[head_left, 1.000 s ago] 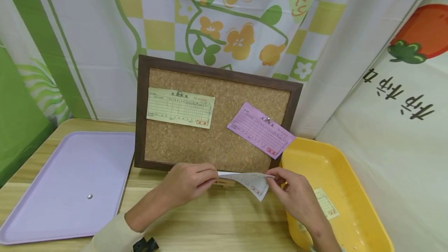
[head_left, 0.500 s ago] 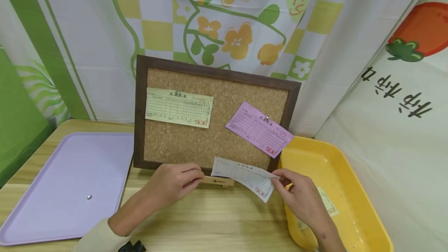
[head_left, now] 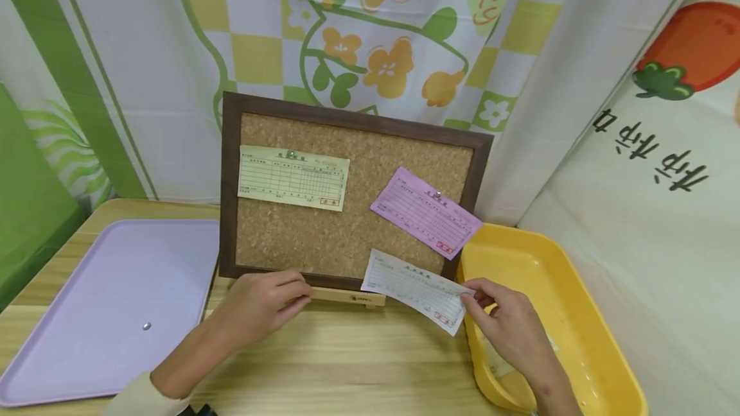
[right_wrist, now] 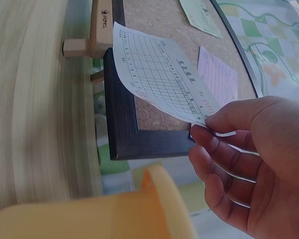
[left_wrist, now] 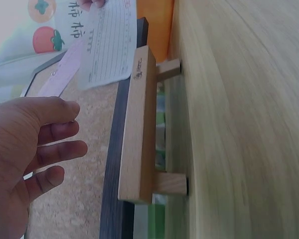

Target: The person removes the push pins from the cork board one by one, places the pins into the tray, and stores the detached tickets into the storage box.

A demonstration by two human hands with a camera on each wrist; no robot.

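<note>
The corkboard stands between tray and basin.

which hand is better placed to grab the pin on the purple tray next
Probably the left hand: it is nearer the pin, while the right hand pinches the white slip.

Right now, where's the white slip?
In the head view, the white slip is right of centre, pinched by the right hand, just below the pink slip.

The right hand hides a corner of the white slip, whose fine print I can't read. Its wrist covers part of the paper in the yellow bin. Behind the left hand, a dark object is mostly cut off.
</note>
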